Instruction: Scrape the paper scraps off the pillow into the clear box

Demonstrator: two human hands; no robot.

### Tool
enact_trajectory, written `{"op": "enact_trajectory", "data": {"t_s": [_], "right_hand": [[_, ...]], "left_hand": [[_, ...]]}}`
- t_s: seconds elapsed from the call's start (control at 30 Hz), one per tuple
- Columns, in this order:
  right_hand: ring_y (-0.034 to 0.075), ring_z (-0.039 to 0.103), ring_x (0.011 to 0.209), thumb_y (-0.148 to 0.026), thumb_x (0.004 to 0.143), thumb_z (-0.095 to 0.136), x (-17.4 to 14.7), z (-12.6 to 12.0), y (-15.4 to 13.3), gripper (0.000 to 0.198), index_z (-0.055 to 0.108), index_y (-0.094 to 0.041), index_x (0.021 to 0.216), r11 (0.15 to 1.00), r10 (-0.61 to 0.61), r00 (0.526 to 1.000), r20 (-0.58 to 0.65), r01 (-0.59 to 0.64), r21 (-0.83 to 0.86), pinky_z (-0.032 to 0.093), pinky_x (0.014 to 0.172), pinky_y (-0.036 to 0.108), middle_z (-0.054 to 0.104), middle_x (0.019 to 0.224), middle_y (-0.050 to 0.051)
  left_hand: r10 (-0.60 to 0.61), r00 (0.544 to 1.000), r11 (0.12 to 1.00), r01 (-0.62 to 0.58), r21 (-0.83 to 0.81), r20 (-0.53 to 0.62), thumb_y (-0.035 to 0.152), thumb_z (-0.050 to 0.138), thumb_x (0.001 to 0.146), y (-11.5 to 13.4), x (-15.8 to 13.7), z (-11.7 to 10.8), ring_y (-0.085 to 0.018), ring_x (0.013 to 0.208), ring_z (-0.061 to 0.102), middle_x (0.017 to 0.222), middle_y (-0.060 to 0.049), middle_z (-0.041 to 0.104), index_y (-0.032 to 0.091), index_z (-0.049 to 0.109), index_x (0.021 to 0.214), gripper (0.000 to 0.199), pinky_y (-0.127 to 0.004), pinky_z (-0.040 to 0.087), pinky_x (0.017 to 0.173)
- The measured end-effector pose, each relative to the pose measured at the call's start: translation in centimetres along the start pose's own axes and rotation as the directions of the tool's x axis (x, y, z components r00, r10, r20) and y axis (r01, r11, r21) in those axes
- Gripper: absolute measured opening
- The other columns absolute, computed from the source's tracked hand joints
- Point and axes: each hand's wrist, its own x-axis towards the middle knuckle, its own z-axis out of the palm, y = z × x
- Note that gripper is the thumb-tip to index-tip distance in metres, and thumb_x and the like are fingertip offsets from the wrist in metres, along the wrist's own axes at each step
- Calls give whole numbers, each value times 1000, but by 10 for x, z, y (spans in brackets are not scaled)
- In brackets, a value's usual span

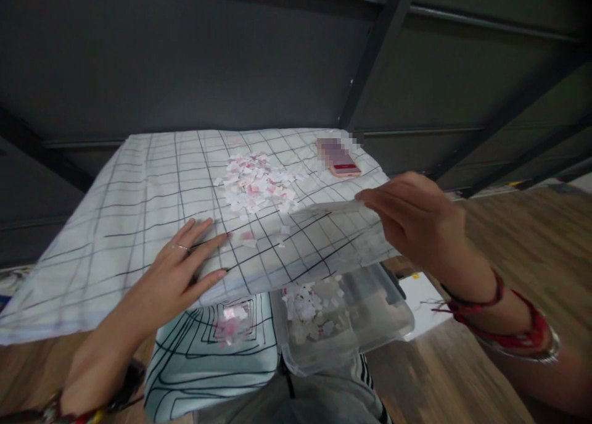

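Note:
A white tablecloth (171, 183) with a dark grid pattern covers the table before me. On its middle lies a heap of small white and pink paper pieces (259, 183), with a few scraps nearer the front edge. My left hand (185, 263) rests on the cloth left of these scraps, fingers spread and holding nothing. At the right, my right hand (416, 220) pinches the cloth and lifts a fold of it. Below the front edge, a clear plastic box (379, 325) contains more paper pieces (314, 310), its far part hidden by the cloth.
A phone (340, 158) lies at the table's back right. Left of the box is a pale green patterned cushion or seat (213, 356) with a small clear pink-tinted packet (232, 323) on it. A white card-like sheet (428, 300) is at right, above the wooden floor (522, 239). Dark panels (185, 54) stand behind.

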Motion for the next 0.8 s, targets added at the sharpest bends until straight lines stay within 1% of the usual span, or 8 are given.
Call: {"op": "enact_trajectory", "data": {"t_s": [0.07, 0.17, 0.27, 0.37, 0.53, 0.67, 0.73, 0.8], "right_hand": [[14, 52, 67, -1, 81, 51, 0, 4, -2, 23, 57, -18, 95, 1000, -20, 1000, 4, 20, 9, 41, 58, 29, 64, 71, 0], [14, 52, 68, 3, 79, 50, 0, 3, -4, 26, 56, -17, 95, 998, -47, 999, 8, 47, 36, 41, 60, 29, 65, 74, 2], [15, 51, 69, 3, 80, 49, 2, -1, -7, 26, 56, -17, 95, 998, -62, 998, 27, 61, 33, 40, 59, 29, 65, 74, 2], [15, 51, 71, 1, 82, 50, 2, -6, -10, 23, 56, -17, 95, 996, -46, 998, 40, 42, 81, 42, 61, 30, 65, 76, 3], [16, 52, 72, 1, 83, 46, -3, -18, -15, 23, 55, -17, 95, 984, -96, 993, 64, 85, 158, 44, 59, 32, 64, 75, 3], [16, 52, 72, 1, 82, 46, -6, -24, -13, 25, 56, -19, 94, 980, -51, 997, 54, 40, 195, 45, 62, 32, 63, 75, 2], [16, 52, 72, 1, 82, 46, -6, -22, -12, 26, 56, -19, 95, 982, -31, 998, 58, 20, 189, 45, 62, 33, 63, 76, 3], [16, 52, 72, 2, 82, 46, -5, -19, -12, 26, 56, -18, 95, 983, -38, 997, 67, 25, 184, 45, 61, 34, 64, 76, 3]], "left_hand": [[-8, 1000, 1000, 8, 2, -1, 50, 38, 91, -1, -1, 1, -33, 140, 18, 151, -8, 23, 29, 31, 141, 54, -52, 27, 111], [-13, 1000, 1000, 13, 3, 1, 51, 38, 91, -1, -1, 1, -33, 140, 20, 151, -8, 24, 30, 30, 141, 54, -53, 27, 111], [-16, 1000, 1000, 16, 5, 0, 50, 38, 91, -1, -1, 1, -34, 140, 20, 150, -9, 26, 29, 31, 140, 54, -54, 27, 111], [-10, 1000, 1000, 10, 10, -2, 50, 39, 91, 0, -1, 0, -34, 140, 20, 149, -10, 26, 28, 32, 140, 54, -54, 28, 111], [-14, 1000, 1000, 14, 22, -1, 49, 38, 92, 1, -1, 1, -33, 140, 20, 149, -9, 26, 28, 32, 139, 52, -54, 29, 110], [-5, 1000, 999, 4, 42, 9, 49, 36, 92, 1, 0, 0, -34, 140, 20, 149, -10, 26, 27, 34, 138, 51, -55, 29, 109], [4, 1000, 998, -5, 69, 8, 49, 36, 92, 3, 2, -3, -35, 140, 20, 149, -9, 26, 28, 35, 138, 51, -55, 29, 109], [5, 1000, 995, -6, 104, 10, 49, 37, 92, 6, 5, -5, -36, 140, 19, 150, -9, 26, 27, 35, 138, 50, -56, 29, 109]]}}
